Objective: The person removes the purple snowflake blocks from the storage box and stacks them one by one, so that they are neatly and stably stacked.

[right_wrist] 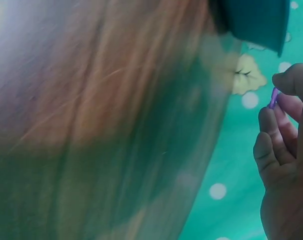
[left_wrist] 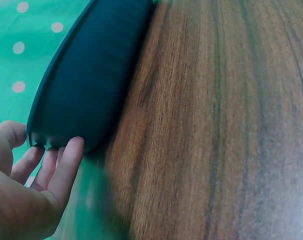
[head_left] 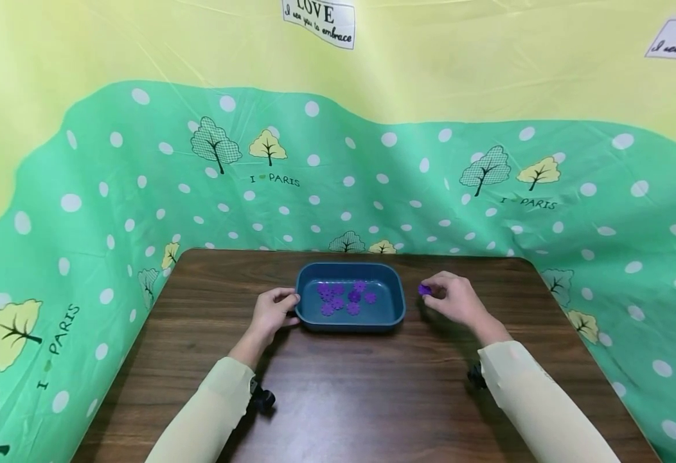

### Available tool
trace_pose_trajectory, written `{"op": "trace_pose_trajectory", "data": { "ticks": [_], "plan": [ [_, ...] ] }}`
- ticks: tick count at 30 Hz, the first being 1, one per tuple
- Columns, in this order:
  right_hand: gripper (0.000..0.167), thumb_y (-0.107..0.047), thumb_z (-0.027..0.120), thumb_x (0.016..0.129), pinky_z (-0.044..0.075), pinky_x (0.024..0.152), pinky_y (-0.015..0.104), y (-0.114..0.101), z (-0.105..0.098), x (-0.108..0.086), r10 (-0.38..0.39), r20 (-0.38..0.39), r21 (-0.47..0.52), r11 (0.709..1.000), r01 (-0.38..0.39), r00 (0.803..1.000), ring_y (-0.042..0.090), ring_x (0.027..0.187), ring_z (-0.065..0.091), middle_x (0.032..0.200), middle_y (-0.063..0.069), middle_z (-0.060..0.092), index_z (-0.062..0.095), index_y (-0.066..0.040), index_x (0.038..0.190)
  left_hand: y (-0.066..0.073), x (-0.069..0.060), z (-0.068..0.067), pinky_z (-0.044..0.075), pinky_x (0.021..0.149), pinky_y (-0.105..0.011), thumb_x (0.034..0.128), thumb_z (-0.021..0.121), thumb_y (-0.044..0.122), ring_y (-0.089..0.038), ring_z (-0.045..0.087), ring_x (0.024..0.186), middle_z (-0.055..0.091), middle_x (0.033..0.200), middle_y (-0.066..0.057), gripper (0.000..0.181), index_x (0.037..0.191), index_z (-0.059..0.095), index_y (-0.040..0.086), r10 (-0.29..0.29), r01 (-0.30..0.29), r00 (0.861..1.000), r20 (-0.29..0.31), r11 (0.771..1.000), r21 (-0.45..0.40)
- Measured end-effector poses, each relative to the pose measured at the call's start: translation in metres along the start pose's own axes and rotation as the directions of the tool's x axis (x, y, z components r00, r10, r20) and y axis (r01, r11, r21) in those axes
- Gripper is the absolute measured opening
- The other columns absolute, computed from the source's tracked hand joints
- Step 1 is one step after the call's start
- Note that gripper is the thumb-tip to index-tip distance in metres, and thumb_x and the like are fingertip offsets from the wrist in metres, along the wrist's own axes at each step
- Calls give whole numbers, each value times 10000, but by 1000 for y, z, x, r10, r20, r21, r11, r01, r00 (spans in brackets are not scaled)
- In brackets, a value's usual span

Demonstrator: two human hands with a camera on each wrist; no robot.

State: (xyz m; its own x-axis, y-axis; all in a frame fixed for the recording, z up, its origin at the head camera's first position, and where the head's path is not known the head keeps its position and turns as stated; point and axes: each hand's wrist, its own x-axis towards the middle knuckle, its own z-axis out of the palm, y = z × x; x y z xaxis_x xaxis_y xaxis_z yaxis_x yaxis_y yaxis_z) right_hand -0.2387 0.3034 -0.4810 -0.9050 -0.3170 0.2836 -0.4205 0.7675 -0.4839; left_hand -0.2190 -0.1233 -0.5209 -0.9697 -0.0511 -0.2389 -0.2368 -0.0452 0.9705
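A dark blue rectangular tray (head_left: 351,329) stands toward the far side of the table, with several purple flower-shaped pieces (head_left: 338,302) lying on its bottom. My left hand (head_left: 271,312) holds the tray's left end. In the left wrist view, the thumb of that hand (left_wrist: 29,187) is at the rim and the fingertips touch the outer wall. To the right of the tray, apart from it, my right hand (head_left: 456,300) pinches one purple piece (head_left: 425,290) between thumb and fingers. The right wrist view shows this piece (right_wrist: 273,98) edge-on, so its outline is hidden there.
The brown wood-grain table (head_left: 367,399) extends around the tray. Behind and beside it hangs a green and yellow cloth (head_left: 349,161) with white dots and printed trees. Dark wrist devices (head_left: 264,400) sit under both sleeves.
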Motion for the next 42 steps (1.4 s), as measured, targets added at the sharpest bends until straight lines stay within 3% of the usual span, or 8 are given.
{"op": "trace_pose_trajectory", "data": {
  "ticks": [8, 15, 28, 42],
  "plan": [
    [256, -122, 776, 886, 608, 832, 510, 25, 1, -13, 83, 75, -46, 996, -80, 994, 319, 982, 682, 1083, 138, 722, 757, -16, 1119, 1, 0, 0, 658, 752, -454, 934, 682, 81, -203, 672, 877, 661, 1029, -106, 363, 1274, 670, -46, -11, 11, 1000, 3, 1000, -3],
    [271, -127, 784, 886, 602, 843, 530, 39, 2, -20, 114, 105, -97, 990, -104, 988, 339, 983, 684, 1092, 170, 723, 759, 8, 1120, 2, 0, 0, 659, 747, -439, 933, 686, 82, -243, 672, 923, 657, 1049, -112, 366, 1276, 668, -44, -14, 14, 1000, 3, 1000, -6],
    [239, -134, 793, 873, 597, 757, 466, 46, 11, -25, 124, 106, -114, 987, -112, 987, 293, 903, 678, 1033, 137, 720, 771, -13, 1078, 0, 3, -1, 661, 733, -424, 938, 691, 81, -232, 671, 898, 655, 1015, -88, 369, 1279, 662, -55, -17, 17, 1000, 7, 1000, -7],
    [237, -121, 782, 889, 594, 785, 502, 51, 12, -25, 125, 133, -104, 988, -112, 983, 317, 931, 670, 1049, 150, 709, 764, -2, 1093, 2, -1, -1, 661, 710, -370, 951, 691, 101, -271, 679, 961, 666, 1103, -126, 381, 1300, 658, -49, -23, 23, 1000, 9, 1000, -5]
  ]
}}
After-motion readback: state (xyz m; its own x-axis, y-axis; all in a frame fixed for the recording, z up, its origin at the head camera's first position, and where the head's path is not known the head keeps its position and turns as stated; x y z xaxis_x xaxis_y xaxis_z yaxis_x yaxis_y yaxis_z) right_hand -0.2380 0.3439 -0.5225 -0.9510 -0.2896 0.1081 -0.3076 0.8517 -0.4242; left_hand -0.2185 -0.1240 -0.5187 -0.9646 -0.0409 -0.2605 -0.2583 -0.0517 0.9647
